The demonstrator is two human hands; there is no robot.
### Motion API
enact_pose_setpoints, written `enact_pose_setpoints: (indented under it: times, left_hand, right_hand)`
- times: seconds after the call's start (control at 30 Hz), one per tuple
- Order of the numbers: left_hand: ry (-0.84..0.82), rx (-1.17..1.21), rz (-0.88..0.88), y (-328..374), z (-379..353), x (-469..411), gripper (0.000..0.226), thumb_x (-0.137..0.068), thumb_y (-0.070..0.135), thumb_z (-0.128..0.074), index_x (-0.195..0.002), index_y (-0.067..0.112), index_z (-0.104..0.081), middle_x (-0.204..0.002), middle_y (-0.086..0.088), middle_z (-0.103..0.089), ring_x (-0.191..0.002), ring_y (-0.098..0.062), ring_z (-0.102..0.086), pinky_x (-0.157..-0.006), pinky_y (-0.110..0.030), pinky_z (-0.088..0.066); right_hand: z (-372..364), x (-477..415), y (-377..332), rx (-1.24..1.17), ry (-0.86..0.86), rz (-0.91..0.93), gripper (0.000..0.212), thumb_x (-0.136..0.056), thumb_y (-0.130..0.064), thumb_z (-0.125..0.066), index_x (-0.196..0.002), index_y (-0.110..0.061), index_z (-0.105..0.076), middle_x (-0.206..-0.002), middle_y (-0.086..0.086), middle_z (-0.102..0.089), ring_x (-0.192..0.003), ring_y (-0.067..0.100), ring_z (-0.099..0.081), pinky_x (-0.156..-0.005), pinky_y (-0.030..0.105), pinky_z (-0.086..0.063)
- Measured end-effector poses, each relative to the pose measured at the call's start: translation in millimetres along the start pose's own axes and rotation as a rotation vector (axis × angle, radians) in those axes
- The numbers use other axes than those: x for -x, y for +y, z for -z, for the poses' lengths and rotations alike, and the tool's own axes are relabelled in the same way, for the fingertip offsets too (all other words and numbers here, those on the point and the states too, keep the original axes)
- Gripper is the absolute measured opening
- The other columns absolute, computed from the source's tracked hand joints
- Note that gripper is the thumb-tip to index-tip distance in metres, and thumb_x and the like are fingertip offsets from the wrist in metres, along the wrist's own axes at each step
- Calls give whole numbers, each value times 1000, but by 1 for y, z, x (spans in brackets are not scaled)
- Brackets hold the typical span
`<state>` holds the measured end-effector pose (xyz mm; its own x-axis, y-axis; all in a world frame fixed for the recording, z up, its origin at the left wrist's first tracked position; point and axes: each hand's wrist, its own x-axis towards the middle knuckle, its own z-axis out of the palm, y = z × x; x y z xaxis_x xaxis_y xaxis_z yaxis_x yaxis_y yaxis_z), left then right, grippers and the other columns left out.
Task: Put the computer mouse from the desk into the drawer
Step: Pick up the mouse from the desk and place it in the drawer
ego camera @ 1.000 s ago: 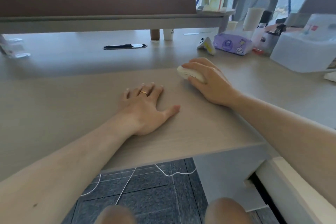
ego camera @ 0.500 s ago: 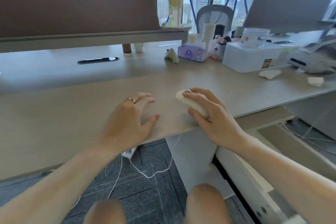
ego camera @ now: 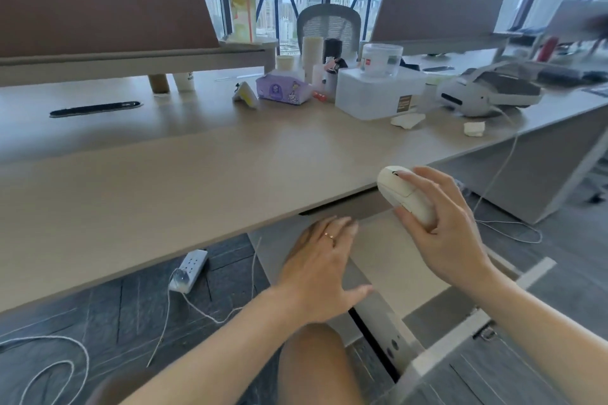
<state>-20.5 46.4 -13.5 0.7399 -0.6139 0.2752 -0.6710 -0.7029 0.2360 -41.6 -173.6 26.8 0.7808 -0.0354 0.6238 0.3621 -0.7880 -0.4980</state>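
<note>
I see right hand gripping white mouse, lifted off desk edge at 3 o'clock. Left hand open, flat on drawer unit. I'd open drawer fully first, then lower mouse in.

Both forearms are bare, no sleeves showing. The left hand wears a thin gold ring. The knees are bare too.

White computer mouse lifted off desk, tilted, at desk's front edge, above drawer unit.
</note>
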Motion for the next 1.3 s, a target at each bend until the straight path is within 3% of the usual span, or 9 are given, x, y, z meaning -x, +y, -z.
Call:
enact_pose_setpoints:
  times: [0.07, 0.13, 0.33, 0.4, 0.47, 0.53, 0.63, 0.93, 1.3]
  left_hand:
    - [-61, 20, 90, 3, -9, -11, 110, -85, 78, -52, -163, 17, -4, -172, 0, -5, -155, -18, -1, -119, -30, 5]
    - [-83, 24, 138, 4, -18, -19, 116, -82, 83, -51, -163, 17, 1, -172, -1, 0, -156, -18, 2, -120, -32, 5]
    - [-15, -114, 134, 1, -46, -21, 123, -76, 91, -42, -163, 14, 1, -172, -3, -1, -156, -20, 1, -124, -35, 1]
    - [16, -126, 111, -3, -51, -21, 122, -76, 92, -37, -163, 12, -4, -172, -3, -6, -155, -21, -4, -124, -37, -4]
    - [47, -133, 87, -5, -53, -21, 120, -78, 92, -35, -162, 10, -11, -170, -4, -15, -154, -21, -12, -124, -40, -13]
    - [64, -128, 77, -6, -55, -22, 117, -79, 91, -38, -161, 10, -16, -168, -5, -23, -152, -22, -19, -122, -41, -19]
    - [75, -116, 78, -6, -57, -24, 113, -80, 88, -43, -159, 9, -23, -164, -5, -30, -150, -22, -25, -119, -41, -25]
    - [81, -138, 94, -6, -58, -25, 112, -79, 86, -49, -158, 9, -28, -162, -6, -35, -147, -22, -30, -115, -41, -29]
    - [71, -150, 103, -6, -59, -24, 112, -80, 85, -48, -158, 9, -27, -163, -6, -34, -149, -21, -28, -116, -39, -25]
  right_hand:
    - [3, 7, 14, 13, 12, -39, 52, -90, -21, -73, -140, -27, -58, -141, -3, -50, -125, -9, -39, -98, 1, -25]
    - [3, 13, 27, 18, 10, -82, 56, -88, -23, -75, -141, -26, -57, -142, -4, -49, -124, -7, -42, -98, 0, -25]
    - [-2, 21, 55, 41, -81, -148, 60, -84, -24, -78, -140, -27, -57, -137, -7, -52, -122, 5, -48, -99, 3, -27]
    - [-5, 21, 65, 88, -141, -189, 60, -84, -26, -77, -141, -26, -57, -137, -6, -52, -123, 9, -49, -103, 11, -28]
    - [-11, 22, 74, 154, -216, -244, 62, -83, -26, -77, -142, -24, -56, -141, -1, -51, -127, 18, -50, -108, 30, -36]
    - [-17, 22, 81, 214, -299, -301, 63, -81, -24, -77, -141, -24, -57, -140, 3, -50, -127, 26, -52, -106, 36, -39]
    - [-23, 18, 92, 271, -415, -380, 60, -80, -23, -74, -137, -31, -57, -128, 2, -49, -116, 33, -57, -98, 37, -44]
    - [-49, 13, 117, 347, -677, -477, 61, -80, -28, -75, -138, -29, -57, -126, 4, -44, -106, 34, -60, -90, 39, -51]
    - [-63, 20, 123, 472, -803, -515, 74, -86, -30, -71, -152, -27, -39, -136, 11, -38, -118, 37, -55, -99, 40, -48]
